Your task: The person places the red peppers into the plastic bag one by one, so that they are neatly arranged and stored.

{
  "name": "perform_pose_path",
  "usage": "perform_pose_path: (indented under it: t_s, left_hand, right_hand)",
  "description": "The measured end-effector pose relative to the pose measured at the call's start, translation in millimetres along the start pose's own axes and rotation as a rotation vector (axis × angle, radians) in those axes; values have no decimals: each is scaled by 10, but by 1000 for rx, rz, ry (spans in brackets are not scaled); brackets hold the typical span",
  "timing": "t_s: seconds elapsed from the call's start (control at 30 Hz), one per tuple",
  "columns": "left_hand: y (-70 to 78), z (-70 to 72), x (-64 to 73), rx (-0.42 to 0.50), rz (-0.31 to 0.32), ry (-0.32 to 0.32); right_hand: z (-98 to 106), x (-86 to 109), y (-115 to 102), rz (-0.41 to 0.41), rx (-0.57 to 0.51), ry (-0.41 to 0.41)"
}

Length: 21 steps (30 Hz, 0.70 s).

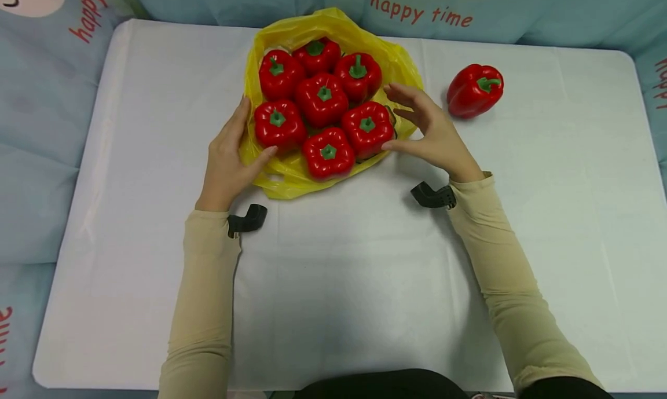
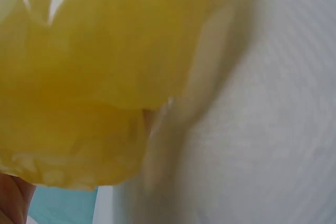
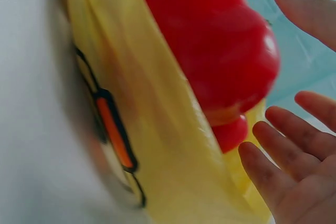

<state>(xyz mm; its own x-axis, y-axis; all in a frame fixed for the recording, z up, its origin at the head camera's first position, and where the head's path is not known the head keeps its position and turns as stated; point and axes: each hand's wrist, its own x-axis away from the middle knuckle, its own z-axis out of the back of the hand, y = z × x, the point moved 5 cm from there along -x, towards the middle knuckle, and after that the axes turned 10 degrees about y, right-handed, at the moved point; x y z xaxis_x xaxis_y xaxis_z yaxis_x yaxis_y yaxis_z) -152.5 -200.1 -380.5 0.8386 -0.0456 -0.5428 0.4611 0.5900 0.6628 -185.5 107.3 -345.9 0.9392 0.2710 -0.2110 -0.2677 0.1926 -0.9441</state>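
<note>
A yellow plastic bag (image 1: 289, 187), its mouth spread wide, holds several shiny red bell peppers (image 1: 321, 99) with green stems. At its left side is my left hand (image 1: 226, 161), thumb stretched over the rim towards a pepper and fingers along the outer side. Yellow plastic (image 2: 94, 77) fills much of the left wrist view and hides most of that hand. My right hand (image 1: 429, 132) is at the bag's right side with thumb and fingers spread around the lower right pepper. In the right wrist view its fingers (image 3: 286, 156) are apart, with nothing between them and the thumb.
Another red bell pepper (image 1: 475, 91) lies on its side on the white table (image 1: 339, 283), right of the bag. Blue printed fabric (image 1: 41, 173) borders the table at the back and sides. A black camera mount sits on each wrist.
</note>
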Motion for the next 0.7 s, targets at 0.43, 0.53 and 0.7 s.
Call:
perform_pose_path:
  t_s: [0.43,0.53,0.7]
  left_hand:
    - [-16,41,-27,44,46,115]
    - [-26,72,-27,60,113,201]
    - [-71,121,-18,47,204,311]
  right_hand:
    - [321,24,-109,109,-19,160]
    - [409,24,-102,66,-68,218]
    - [616,35,-78,43,-123,352]
